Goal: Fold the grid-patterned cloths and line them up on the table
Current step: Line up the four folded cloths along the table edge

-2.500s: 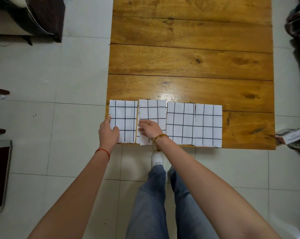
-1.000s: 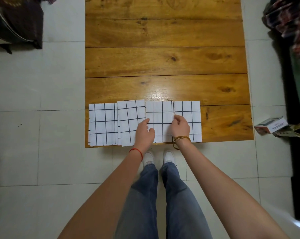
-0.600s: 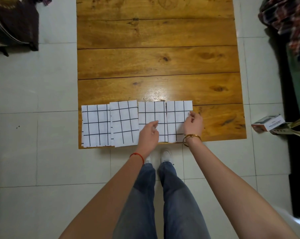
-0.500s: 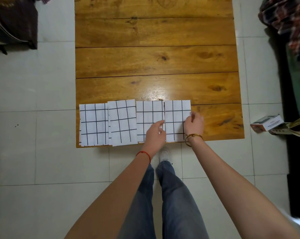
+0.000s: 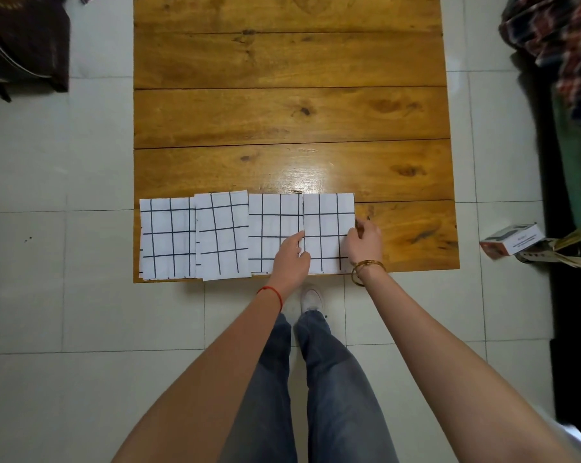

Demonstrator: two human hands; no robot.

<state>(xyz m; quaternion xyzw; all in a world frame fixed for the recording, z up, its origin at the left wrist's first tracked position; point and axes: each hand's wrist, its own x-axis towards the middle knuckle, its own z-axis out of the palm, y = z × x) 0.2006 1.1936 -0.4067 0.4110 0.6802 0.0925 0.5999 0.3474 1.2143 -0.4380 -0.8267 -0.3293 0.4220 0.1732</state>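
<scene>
Head view, we list: four folded grid-patterned cloths in a row along the near edge of the wooden table (image 5: 289, 115), edges touching; first cloth (image 5: 167, 240) at the left corner; second cloth (image 5: 221, 235); third cloth (image 5: 273, 225); fourth cloth (image 5: 327, 222). We note the left hand (image 5: 291, 259) resting with relaxed fingers on the seam between third and fourth; the right hand (image 5: 362, 243) at the fourth cloth's right edge, fingers curled, though we cannot tell whether they pinch it. On the tiled floor (image 5: 65, 162) to the right, a small box (image 5: 511, 238).
</scene>
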